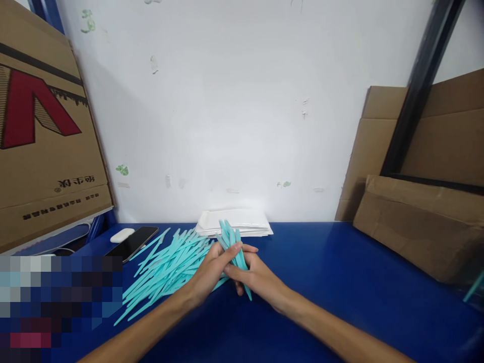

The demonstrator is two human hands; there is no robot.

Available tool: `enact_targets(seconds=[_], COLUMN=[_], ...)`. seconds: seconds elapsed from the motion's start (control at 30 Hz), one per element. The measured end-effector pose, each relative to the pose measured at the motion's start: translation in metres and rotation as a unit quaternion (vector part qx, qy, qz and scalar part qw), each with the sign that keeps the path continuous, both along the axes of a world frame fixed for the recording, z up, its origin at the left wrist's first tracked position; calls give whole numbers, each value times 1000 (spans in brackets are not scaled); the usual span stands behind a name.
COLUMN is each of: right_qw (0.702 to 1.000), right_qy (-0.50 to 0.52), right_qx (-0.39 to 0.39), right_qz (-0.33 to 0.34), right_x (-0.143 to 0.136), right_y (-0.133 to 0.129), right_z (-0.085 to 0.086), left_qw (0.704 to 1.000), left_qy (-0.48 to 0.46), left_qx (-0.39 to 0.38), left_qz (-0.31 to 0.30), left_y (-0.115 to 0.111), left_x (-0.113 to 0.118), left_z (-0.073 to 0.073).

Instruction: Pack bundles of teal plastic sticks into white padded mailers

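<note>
A small bundle of teal eyebrow razors (232, 236), slim sticks with paler tips, stands tilted between my two hands. My left hand (215, 264) is closed around it from the left, thumb laid across the front. From the right, my right hand (257, 275) is wrapped about the same bundle, its thumb near the left wrist side. The hands touch, and some fingers are hidden behind the razors. Just left of them a large loose pile of the same razors (166, 272) lies on the blue table (321, 282), partly covered by my left hand and forearm.
White padded envelopes (234, 222) are stacked against the white wall behind the hands. A phone (133, 241) and a white earbud case (122, 235) lie at the left. Cardboard boxes stand left (41, 126) and right (412, 227). The lower left corner is blurred out.
</note>
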State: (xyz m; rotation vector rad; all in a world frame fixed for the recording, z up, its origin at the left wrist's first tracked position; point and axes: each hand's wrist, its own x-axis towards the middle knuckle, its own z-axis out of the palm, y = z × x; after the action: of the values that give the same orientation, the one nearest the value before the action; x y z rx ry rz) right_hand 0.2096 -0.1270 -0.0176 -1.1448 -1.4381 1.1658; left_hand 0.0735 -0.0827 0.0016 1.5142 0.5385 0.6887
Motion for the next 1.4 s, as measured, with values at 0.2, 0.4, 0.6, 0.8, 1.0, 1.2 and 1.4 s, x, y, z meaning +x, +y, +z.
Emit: enact_targets(seconds=[0.2,0.4,0.6,0.8,1.0,1.2,1.4], right_qw=[995,984,981,937,884,867,838], right_qy=[-76,-90,-17,-100,-234,-262,-297], right_qx=[60,111,184,331,402,424,457], right_qz=[36,109,60,-53,-40,-9,-5], right_x=[8,22,28,23,18,17,13], right_y=[2,-1,-3,-16,-25,-26,-29], right_z=[-3,13,19,21,25,20,21], left_qw=[993,972,980,989,990,990,988], left_qy=[-55,-112,-65,-28,-7,24,-14], left_qx=[52,124,99,68,114,131,98], left_qz=[87,165,163,132,86,46,115], left_y=[1,-4,-12,-13,-12,-17,-24], left_x=[-3,1,0,2,7,8,11], left_z=[8,10,6,-3,-26,-26,-11])
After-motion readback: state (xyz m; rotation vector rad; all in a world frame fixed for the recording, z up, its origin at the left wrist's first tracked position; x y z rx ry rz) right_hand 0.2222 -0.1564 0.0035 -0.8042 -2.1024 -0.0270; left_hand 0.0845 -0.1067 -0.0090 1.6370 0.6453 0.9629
